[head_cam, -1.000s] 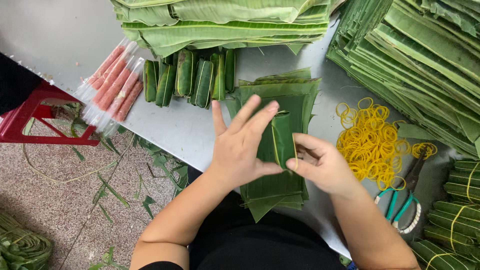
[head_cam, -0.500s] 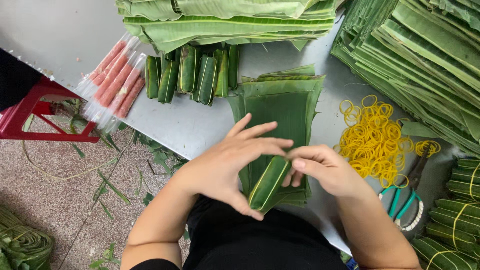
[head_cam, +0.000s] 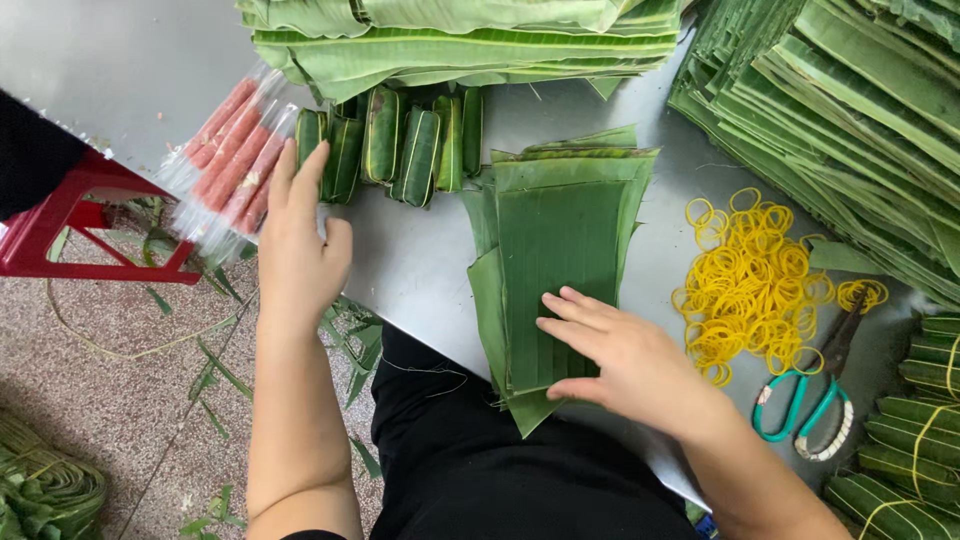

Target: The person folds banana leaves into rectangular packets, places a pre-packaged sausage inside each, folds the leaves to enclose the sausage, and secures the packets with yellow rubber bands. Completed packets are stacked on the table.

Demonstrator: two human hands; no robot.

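Far left: a red stool (head_cam: pixel 60 215) off the table edge, leaf scraps on the floor (head_cam: pixel 130 400) beneath; on the grey table (head_cam: pixel 420 260), clear-wrapped pink sausage sticks (head_cam: pixel 230 155) laid side by side at the near edge, seemingly kept within a short reach; left hand (head_cam: pixel 300 245) stretched over that edge, fingers wide and flat, holding nothing, fingertips just beside the row of wrapped leaf parcels (head_cam: pixel 395 145), which stand lined up out of the working space; behind them a tall stack of whole leaves (head_cam: pixel 460 35).

Centre: pile of cut leaf sheets (head_cam: pixel 555 260) squared up straight ahead of the body, probably so the top sheet comes off easily; right hand (head_cam: pixel 625 360) lying palm down on the pile's near end, fingers spread and slightly curled, gripping nothing, pinning the sheets flat.

Right: yellow rubber bands (head_cam: pixel 755 280) heaped just beside the pile, green-handled scissors (head_cam: pixel 810 395) next to them, both close to the right hand; long leaf strips (head_cam: pixel 850 120) fanned at the far right; tied bundles (head_cam: pixel 915 430) stacked in the near corner.

Against half a second earlier: folded parcel gone from between the hands; left hand moved out toward the parcel row, right hand dropped flat on the pile.
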